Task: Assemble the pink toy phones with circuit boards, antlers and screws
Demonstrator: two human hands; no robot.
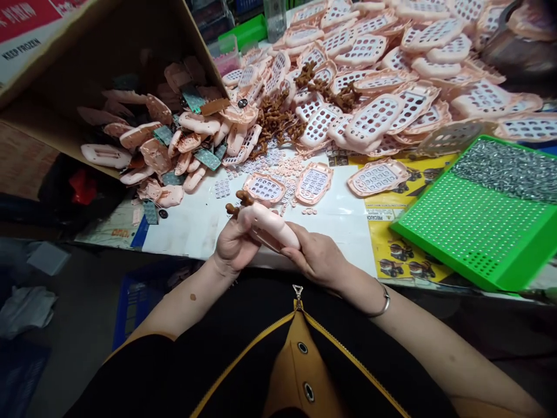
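Observation:
Both my hands hold a pale pink toy phone casing (pixel 275 225), tilted, above the front edge of the table. My left hand (pixel 237 244) wraps round its left end, where brown antler-shaped pieces (pixel 240 200) stick out. At the right end, the fingers and thumb of my right hand (pixel 317 252) clasp the casing. Just beyond it lie pink shell halves, one (pixel 264 188) with a keypad sheet in it and another (pixel 314 183) beside it. Small pink button pieces (pixel 289 168) are scattered around them.
A cardboard box (pixel 143 35) at the left spills pink casings and circuit boards (pixel 208 158). Shells with holes (pixel 374 119) are heaped at the back, near brown antler pieces (pixel 278 119). A green tray (pixel 470 232) holding screws (pixel 505 168) stands at the right.

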